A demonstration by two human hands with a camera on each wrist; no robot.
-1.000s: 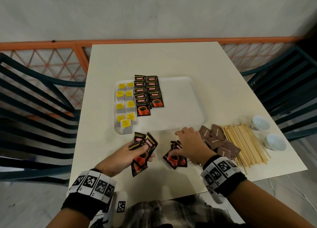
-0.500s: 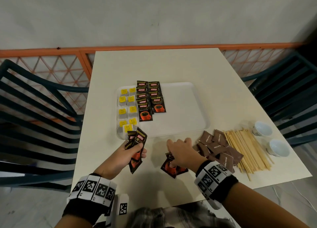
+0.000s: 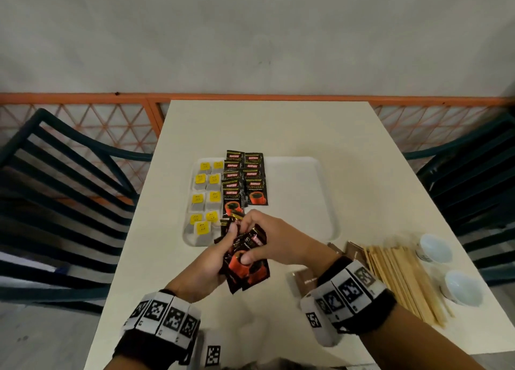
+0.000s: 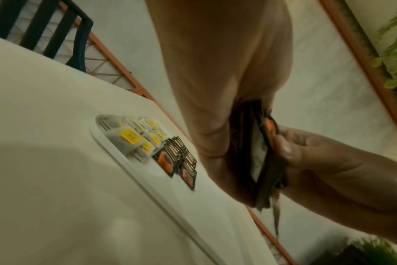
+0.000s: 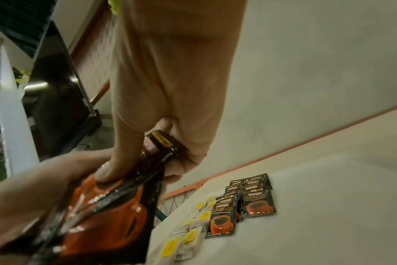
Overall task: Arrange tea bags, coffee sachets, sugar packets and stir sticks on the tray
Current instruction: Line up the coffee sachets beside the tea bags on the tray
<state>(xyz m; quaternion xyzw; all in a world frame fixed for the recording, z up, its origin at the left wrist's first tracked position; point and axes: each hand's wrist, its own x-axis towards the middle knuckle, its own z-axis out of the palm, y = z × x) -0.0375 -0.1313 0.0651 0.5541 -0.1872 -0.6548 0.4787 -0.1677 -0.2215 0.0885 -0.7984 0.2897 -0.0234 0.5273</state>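
Observation:
Both hands meet over the table just in front of the white tray (image 3: 328, 202). My left hand (image 3: 211, 261) grips a bunch of black-and-orange coffee sachets (image 3: 248, 266) from below. My right hand (image 3: 267, 241) pinches the same bunch from above, thumb on an orange cup print (image 5: 116, 220). On the tray's left part lie yellow-tagged tea bags (image 3: 206, 199) in two columns and, beside them, two columns of coffee sachets (image 3: 245, 180). Brown sugar packets (image 3: 303, 280) and wooden stir sticks (image 3: 401, 280) lie on the table at the right, partly hidden by my right wrist.
Two small white cups (image 3: 448, 269) stand right of the sticks near the table's edge. Dark slatted chairs (image 3: 64, 202) flank the table on both sides. An orange lattice railing (image 3: 111, 124) runs behind it. The tray's right half (image 3: 295, 196) is bare.
My right hand lifted sachets off the table and brought them left to the bunch in my left hand. The camera tilted down; the hands now meet near the tray's front edge.

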